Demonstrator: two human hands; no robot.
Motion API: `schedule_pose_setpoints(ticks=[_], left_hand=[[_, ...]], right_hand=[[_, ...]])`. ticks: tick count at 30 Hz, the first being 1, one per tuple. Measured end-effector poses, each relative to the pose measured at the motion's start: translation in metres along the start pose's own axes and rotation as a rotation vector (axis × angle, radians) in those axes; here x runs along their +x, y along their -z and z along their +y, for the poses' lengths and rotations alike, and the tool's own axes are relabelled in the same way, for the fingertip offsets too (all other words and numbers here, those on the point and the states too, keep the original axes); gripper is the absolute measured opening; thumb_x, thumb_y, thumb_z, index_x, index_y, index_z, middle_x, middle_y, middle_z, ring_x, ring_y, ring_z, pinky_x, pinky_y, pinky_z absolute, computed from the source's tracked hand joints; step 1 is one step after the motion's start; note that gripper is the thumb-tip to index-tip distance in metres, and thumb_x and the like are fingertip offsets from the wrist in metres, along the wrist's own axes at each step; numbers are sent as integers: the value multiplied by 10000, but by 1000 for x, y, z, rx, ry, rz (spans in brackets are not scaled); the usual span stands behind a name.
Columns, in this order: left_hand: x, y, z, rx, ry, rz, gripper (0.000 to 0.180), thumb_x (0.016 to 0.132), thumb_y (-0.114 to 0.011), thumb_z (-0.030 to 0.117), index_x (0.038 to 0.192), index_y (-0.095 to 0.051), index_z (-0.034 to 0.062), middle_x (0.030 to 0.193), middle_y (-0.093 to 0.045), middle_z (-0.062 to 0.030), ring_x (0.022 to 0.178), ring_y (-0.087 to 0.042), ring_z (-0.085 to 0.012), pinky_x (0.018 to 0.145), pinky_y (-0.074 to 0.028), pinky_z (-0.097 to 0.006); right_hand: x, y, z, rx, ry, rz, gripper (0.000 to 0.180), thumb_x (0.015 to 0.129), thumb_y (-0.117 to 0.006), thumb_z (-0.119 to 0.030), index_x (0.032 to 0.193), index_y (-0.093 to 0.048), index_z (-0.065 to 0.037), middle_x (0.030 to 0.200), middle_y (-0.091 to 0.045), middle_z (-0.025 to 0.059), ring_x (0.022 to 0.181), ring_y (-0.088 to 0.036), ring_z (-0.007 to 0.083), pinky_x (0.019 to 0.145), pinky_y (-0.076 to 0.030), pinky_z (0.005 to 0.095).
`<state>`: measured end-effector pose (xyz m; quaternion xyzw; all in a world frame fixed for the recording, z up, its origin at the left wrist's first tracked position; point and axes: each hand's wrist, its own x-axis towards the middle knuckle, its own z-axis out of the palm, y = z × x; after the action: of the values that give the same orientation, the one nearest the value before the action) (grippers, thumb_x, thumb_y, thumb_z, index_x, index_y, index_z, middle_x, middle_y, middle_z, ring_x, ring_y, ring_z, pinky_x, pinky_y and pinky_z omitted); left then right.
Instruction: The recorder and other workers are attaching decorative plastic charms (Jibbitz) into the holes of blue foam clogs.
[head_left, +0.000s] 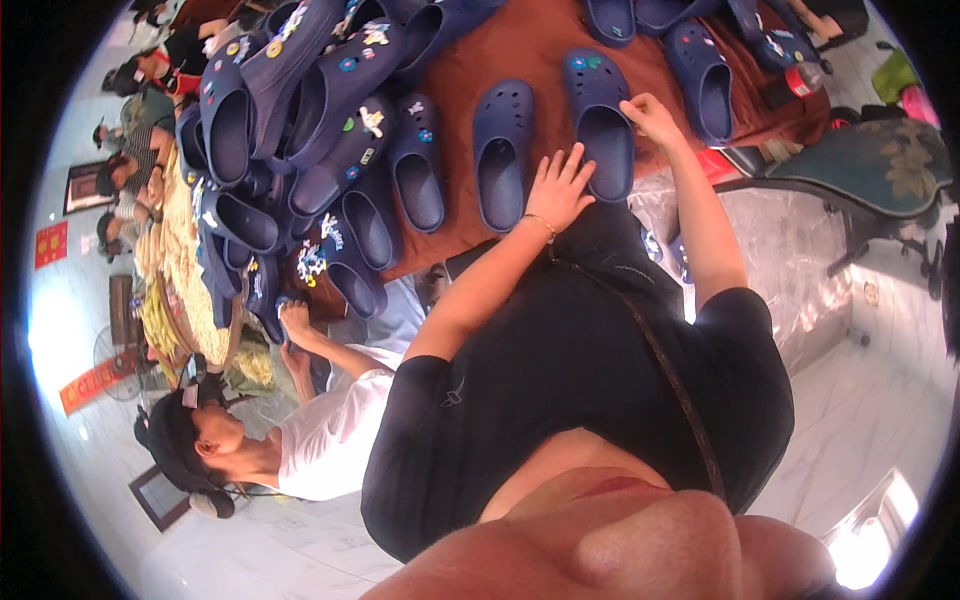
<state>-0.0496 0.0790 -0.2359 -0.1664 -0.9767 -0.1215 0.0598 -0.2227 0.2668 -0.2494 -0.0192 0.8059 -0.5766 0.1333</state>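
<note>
A navy clog with green and blue charms on its toe lies on the brown cloth in front of me, its heel toward me. My right hand is closed at the right side of its opening, thumb and index finger pinching the rim. Spread flat, my left hand rests by its heel on the left, fingertips reaching the clog's edge. Just left of that hand lies a plain navy clog with no charms on it. To the right sits another navy clog with small charms.
A large heap of navy clogs with colourful charms covers the table's left side. A co-worker in a white shirt sits at my left, hands on a clog. A bottle lies at the right, near a dark green chair. More people sit far left.
</note>
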Motion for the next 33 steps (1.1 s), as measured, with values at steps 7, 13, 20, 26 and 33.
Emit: schedule_pose_setpoints(ticks=[7,13,20,26,33], left_hand=[[-2,2,8,-2,-17,-54,590,755,-609,349,1266,-388,152,1402,-225,-141,1193,-359,-346,984,-292,-474],[-3,2,8,-11,4,-64,593,756,-611,343,1268,-384,148,1407,-215,-147,1183,-371,-349,973,-308,-474],[-1,1,7,-11,-2,-64,598,752,-616,332,1267,-382,138,1409,-210,-152,1171,-386,-346,967,-315,-475],[-4,-1,5,-8,16,-68,589,758,-608,338,1263,-383,132,1406,-215,-154,1170,-390,-341,968,-315,-474],[-2,1,8,-4,0,-62,583,766,-598,342,1265,-382,131,1403,-221,-157,1154,-406,-344,963,-320,-475]], right_hand=[[4,8,-11,-313,-111,-210,388,826,-552,-360,881,-537,24,773,-598,139,681,-597,229,586,-496,345],[0,-9,-10,-682,123,-27,383,870,-374,-253,930,-489,107,914,-550,344,883,-548,454,802,-423,482],[8,-10,9,-547,148,60,379,871,-348,-261,927,-505,79,892,-553,339,899,-538,452,825,-410,471],[7,1,-11,-334,-59,-151,450,861,-411,-403,799,-525,27,740,-559,198,670,-568,301,594,-453,382],[14,9,-24,-561,-282,-410,648,857,-332,-518,715,-571,67,670,-587,165,608,-582,306,588,-482,421]])
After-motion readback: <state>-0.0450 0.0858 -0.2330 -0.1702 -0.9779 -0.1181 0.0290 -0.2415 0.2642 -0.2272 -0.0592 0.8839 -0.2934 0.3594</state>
